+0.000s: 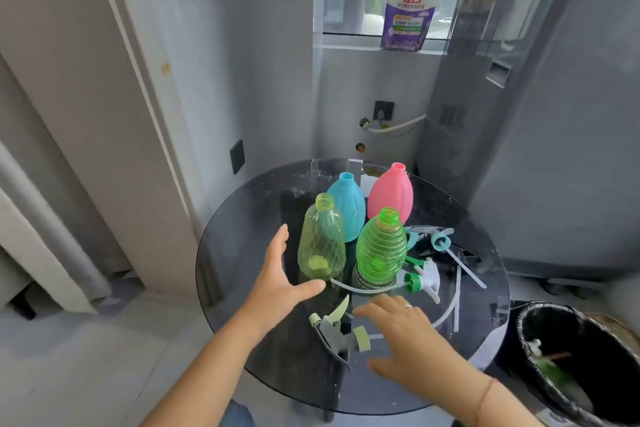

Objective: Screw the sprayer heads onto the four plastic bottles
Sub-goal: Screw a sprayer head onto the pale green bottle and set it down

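Detergent refill pouch (408,10), purple and white with a yellow top band, standing on the window sill (349,45) at the far side of the scene: large red brand characters "立白" on a white patch in the upper half; "150" followed by one more character on the yellow band above. Smaller lines of print on green and yellow strips below the brand are too blurred to read. No other legible text, number or sign anywhere else.

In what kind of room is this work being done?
Probably a home laundry or utility corner. A tall grey washing machine stands by the window, a detergent refill pouch sits on the sill, and a water hose runs from the wall.
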A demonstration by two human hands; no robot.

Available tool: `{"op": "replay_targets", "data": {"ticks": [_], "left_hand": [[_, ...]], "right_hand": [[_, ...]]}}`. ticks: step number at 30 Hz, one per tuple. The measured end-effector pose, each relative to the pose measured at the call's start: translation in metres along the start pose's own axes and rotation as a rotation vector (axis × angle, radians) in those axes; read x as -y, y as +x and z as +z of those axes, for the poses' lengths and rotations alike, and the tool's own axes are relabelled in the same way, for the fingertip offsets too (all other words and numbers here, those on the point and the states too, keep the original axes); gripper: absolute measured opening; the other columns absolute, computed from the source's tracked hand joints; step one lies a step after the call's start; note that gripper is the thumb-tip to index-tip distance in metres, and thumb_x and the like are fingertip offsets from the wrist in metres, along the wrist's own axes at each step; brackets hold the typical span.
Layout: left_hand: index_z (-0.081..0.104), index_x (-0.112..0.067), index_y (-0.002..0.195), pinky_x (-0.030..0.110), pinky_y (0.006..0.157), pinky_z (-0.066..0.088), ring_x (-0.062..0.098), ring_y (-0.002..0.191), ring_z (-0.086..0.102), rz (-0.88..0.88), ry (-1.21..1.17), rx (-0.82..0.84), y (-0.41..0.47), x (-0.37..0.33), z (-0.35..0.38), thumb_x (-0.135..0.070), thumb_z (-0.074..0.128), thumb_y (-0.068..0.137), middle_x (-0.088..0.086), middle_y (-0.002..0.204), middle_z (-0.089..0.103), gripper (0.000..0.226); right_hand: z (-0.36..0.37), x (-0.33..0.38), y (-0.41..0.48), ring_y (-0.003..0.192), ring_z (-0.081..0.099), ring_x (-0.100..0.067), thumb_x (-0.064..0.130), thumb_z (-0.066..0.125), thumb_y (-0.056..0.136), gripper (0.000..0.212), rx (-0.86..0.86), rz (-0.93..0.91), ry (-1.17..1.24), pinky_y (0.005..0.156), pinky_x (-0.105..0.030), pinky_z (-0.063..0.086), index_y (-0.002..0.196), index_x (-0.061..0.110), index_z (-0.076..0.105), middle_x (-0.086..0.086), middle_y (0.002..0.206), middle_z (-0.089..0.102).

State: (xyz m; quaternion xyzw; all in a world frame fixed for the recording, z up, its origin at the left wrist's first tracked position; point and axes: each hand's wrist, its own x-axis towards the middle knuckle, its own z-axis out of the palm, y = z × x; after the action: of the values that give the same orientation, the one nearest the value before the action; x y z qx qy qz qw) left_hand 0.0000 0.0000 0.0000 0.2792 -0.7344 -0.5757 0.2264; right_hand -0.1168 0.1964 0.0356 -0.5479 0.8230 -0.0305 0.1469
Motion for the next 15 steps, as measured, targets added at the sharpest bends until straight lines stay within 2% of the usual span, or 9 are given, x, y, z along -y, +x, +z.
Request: {"op": "replay_targets", "data": {"ticks": [4, 9, 12, 15], "left_hand": [[0.006, -0.045, 0.148, 0.026, 0.107, 0.018, -0.004, 0.141, 0.014, 0.007, 0.005, -0.007, 0.004, -0.007, 0.003, -0.028, 0.082, 0.073, -0.021, 0.159, 0.012, 0.108], [0.010, -0.043, 0.148, 0.027, 0.106, 0.020, 0.000, 0.140, 0.018, 0.009, 0.041, -0.017, 0.010, -0.007, 0.001, -0.026, 0.082, 0.075, -0.016, 0.158, 0.018, 0.104], [0.013, -0.042, 0.148, 0.026, 0.106, 0.019, 0.003, 0.143, 0.020, 0.007, 0.038, -0.030, 0.013, -0.004, -0.002, -0.027, 0.082, 0.074, -0.014, 0.159, 0.021, 0.102], [0.015, -0.042, 0.148, 0.026, 0.106, 0.020, 0.005, 0.143, 0.021, -0.011, 0.025, -0.030, 0.018, -0.003, -0.005, -0.032, 0.084, 0.070, -0.013, 0.158, 0.022, 0.105]], "right_hand": [[0.009, 0.018, 0.006, 0.122, 0.040, -0.023, 0.028, 0.062, 0.082, 0.054, -0.048, -0.066, -0.096, 0.099, -0.036, 0.033, 0.134, 0.026, 0.045, 0.003, 0.131, 0.046], [0.016, 0.023, 0.008, 0.120, 0.043, -0.026, 0.021, 0.056, 0.088, 0.041, -0.102, -0.057, -0.139, 0.097, -0.036, 0.036, 0.128, 0.023, 0.052, -0.001, 0.127, 0.052], [0.013, 0.025, 0.004, 0.118, 0.044, -0.022, 0.022, 0.055, 0.088, 0.039, -0.161, -0.083, -0.046, 0.097, -0.030, 0.034, 0.127, 0.025, 0.055, 0.003, 0.126, 0.055], [-0.007, 0.028, -0.009, 0.114, 0.045, -0.012, 0.022, 0.062, 0.086, 0.033, -0.329, -0.103, 0.195, 0.092, -0.017, 0.033, 0.119, 0.026, 0.060, 0.011, 0.118, 0.057]]}}
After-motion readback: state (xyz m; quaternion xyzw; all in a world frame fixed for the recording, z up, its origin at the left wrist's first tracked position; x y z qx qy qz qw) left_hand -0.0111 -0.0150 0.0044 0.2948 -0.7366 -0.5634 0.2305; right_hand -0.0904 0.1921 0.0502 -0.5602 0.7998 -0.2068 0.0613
